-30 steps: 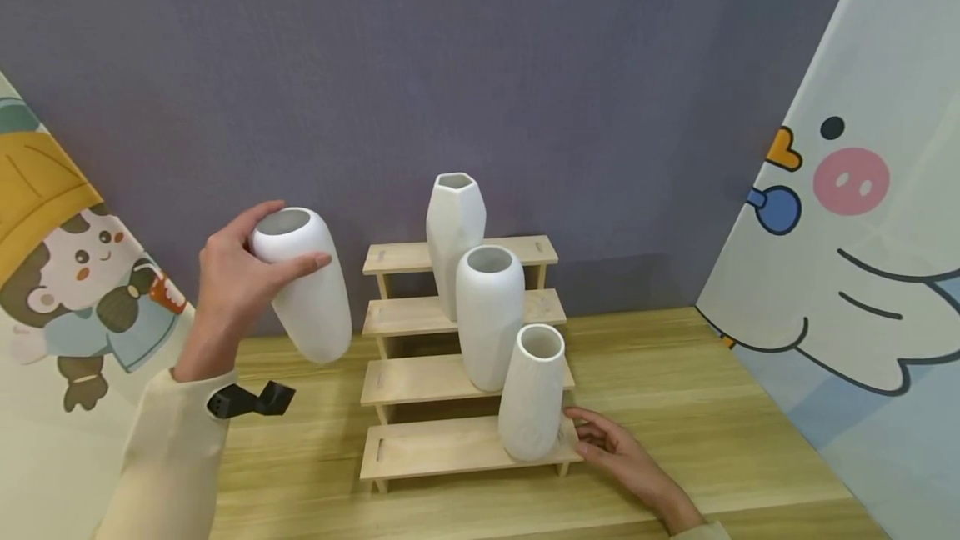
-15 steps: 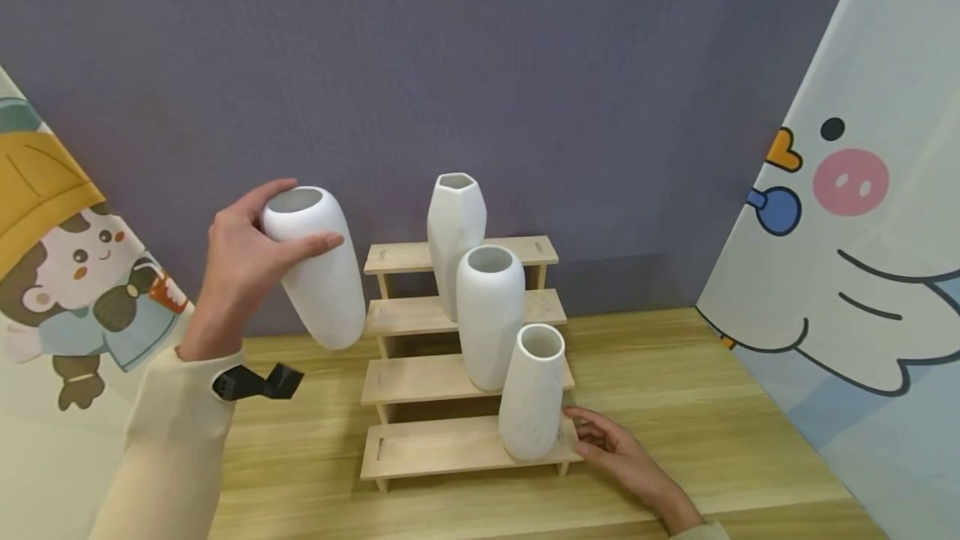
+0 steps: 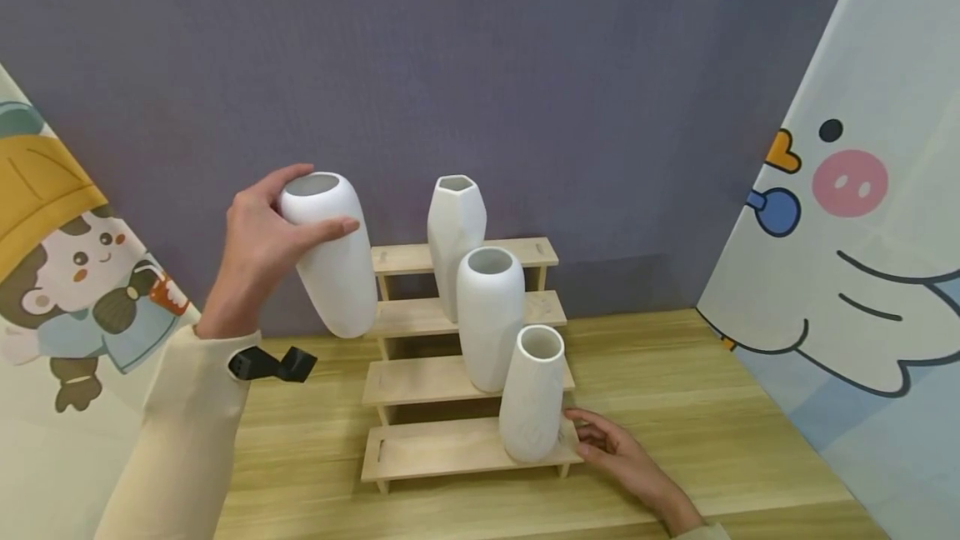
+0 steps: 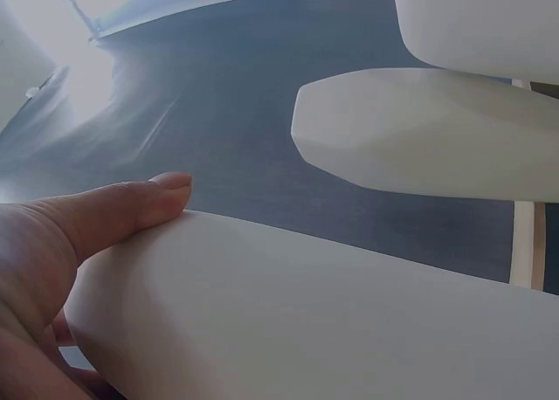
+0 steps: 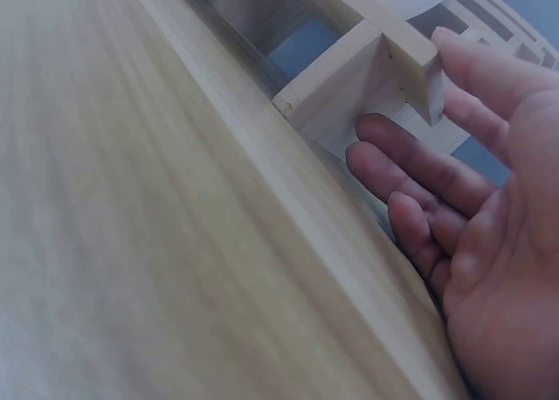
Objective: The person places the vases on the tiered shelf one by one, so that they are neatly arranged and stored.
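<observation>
My left hand [image 3: 262, 232] grips a smooth white vase [image 3: 333, 273] near its rim, with the thumb across the near side. The vase hangs tilted in the air at the left end of a stepped wooden shelf [image 3: 420, 448]. In the left wrist view the thumb lies on the pale vase [image 4: 306, 313]; the other fingers are mostly hidden. My right hand [image 3: 626, 461] rests at the lowest step's right end, fingers loosely bent. In the right wrist view fingertips touch or nearly touch the board's end [image 5: 419, 68].
On the shelf stand a faceted vase [image 3: 456, 232], a rounded vase [image 3: 490, 315] and a textured vase [image 3: 532, 398], stepping down toward the right front. A grey wall [image 3: 600, 107] rises behind. Cartoon panels [image 3: 840, 273] flank the wooden table [image 3: 660, 373].
My left hand has carried the smooth vase up and to the right, toward the shelf's upper left end. The right hand and the three standing vases have stayed in place.
</observation>
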### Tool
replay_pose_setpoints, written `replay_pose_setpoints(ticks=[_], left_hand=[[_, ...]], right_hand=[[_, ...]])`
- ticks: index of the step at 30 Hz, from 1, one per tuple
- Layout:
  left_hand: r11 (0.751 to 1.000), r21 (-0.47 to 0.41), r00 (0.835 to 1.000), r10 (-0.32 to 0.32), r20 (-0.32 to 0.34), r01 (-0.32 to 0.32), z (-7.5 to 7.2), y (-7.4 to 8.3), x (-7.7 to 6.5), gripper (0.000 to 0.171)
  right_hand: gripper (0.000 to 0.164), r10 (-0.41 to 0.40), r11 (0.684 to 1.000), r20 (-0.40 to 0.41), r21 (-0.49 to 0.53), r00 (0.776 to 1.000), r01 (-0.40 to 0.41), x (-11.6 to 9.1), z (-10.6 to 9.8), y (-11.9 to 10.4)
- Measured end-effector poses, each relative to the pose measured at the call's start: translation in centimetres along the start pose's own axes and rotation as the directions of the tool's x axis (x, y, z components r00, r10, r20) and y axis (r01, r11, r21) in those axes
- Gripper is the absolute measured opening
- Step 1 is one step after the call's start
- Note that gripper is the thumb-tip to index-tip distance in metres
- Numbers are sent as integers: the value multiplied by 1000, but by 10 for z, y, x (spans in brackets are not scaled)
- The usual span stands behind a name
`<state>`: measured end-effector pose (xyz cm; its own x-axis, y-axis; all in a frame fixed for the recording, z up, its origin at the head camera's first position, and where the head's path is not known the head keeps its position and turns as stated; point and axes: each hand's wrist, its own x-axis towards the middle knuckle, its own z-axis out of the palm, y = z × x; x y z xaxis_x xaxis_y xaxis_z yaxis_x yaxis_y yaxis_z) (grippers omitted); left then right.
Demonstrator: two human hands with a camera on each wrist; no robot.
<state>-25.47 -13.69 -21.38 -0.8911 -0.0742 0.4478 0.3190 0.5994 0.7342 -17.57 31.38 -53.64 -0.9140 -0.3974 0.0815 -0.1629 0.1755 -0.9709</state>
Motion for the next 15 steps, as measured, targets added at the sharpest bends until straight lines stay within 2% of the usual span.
replay_pose_setpoints(ticks=[15], left_hand=[[1000, -6, 1000, -18, 13, 18, 4, 15, 20, 88]], right_hand=[[51, -14, 1000, 5, 9, 1000, 14, 0, 0, 1]])
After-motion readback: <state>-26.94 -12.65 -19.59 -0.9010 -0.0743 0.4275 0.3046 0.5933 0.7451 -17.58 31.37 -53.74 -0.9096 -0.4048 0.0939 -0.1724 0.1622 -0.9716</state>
